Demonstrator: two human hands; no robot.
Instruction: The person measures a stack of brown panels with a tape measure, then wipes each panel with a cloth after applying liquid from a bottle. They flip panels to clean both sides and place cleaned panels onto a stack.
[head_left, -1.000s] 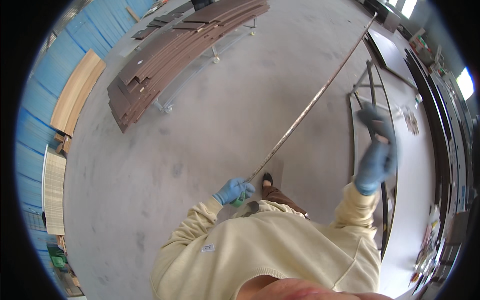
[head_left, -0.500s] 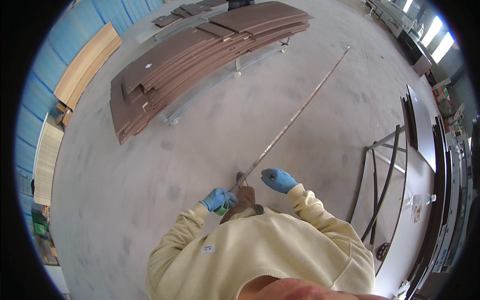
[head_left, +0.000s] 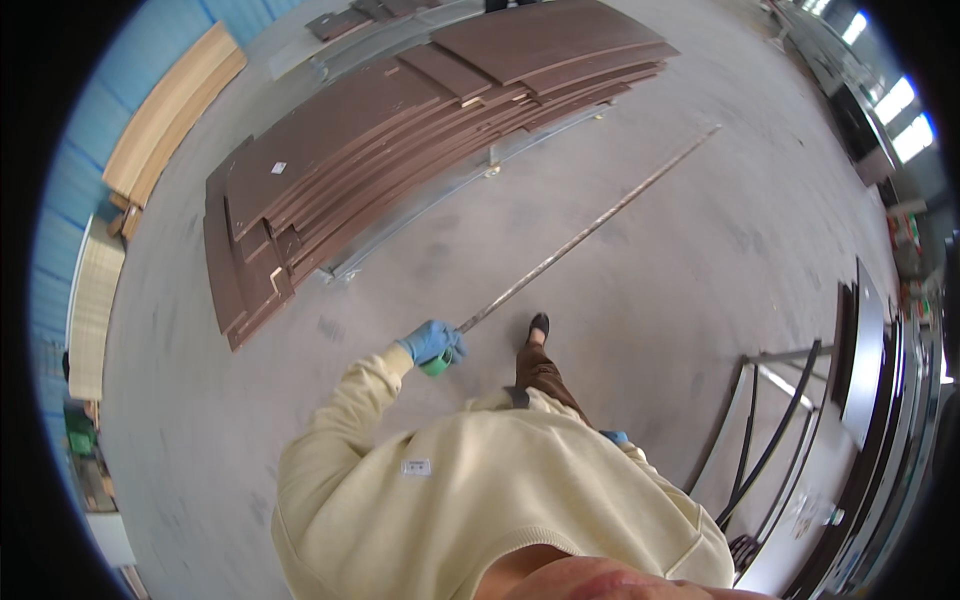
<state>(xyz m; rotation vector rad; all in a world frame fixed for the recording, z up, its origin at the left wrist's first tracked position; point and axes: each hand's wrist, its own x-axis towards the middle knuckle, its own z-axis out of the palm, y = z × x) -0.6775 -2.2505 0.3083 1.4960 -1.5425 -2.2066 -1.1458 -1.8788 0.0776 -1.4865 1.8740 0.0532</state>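
Observation:
My left hand (head_left: 428, 342), in a blue glove, is closed around the near end of a long, thin, mottled silver-brown rod (head_left: 590, 231). From there the rod slants far out ahead and to the right over the grey floor. A small green thing (head_left: 435, 367) shows under the same hand; its kind is hard to make out. Of my right hand (head_left: 615, 437) only a bit of blue glove shows, low beside my body, and its fingers are hidden. One dark shoe (head_left: 539, 324) is on the floor beneath the rod.
Ahead, brown panels (head_left: 350, 130) lie stacked on a wheeled metal frame (head_left: 400, 220). Wooden boards (head_left: 170, 110) lean by the blue wall at left. A metal stand (head_left: 745, 430) and leaning panels (head_left: 862, 350) are at right.
My right hand has dropped from in front of me to my side. The left hand has risen slightly with the rod. The view has shifted; the stacked panels appear nearer.

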